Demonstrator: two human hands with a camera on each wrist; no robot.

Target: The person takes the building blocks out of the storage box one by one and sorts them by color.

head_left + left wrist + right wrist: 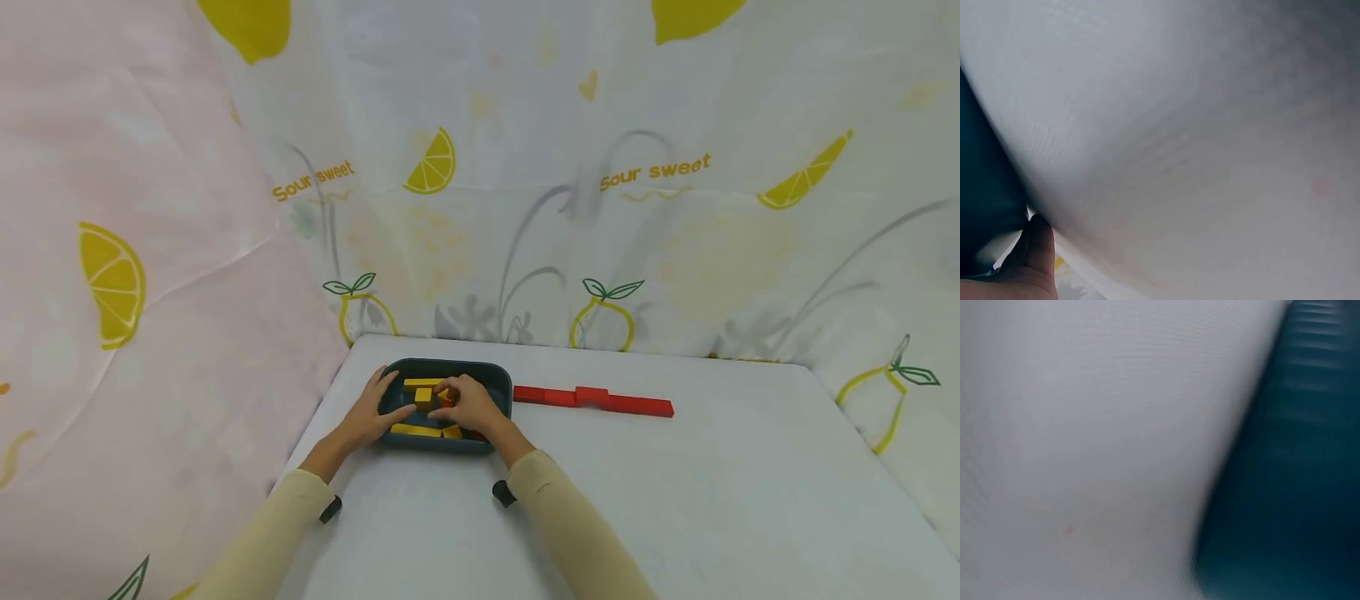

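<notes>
A dark teal tray (501,385) sits at the table's back left and holds several yellow blocks (415,430) and a red block (447,399). My left hand (392,395) holds the tray's left rim, fingers outside and thumb inside. In the left wrist view only the thumb (1038,250) shows, beside the dark tray wall (985,206). My right hand (444,397) reaches into the tray, its curled fingers pinching the red block among the yellow ones. The right wrist view shows just the blurred tray wall (1297,456) and the table.
A row of red blocks (592,399) lies end to end on the white table (675,500), right of the tray. Lemon-print curtains (675,208) close off the back and both sides. The table's left edge runs close to the tray.
</notes>
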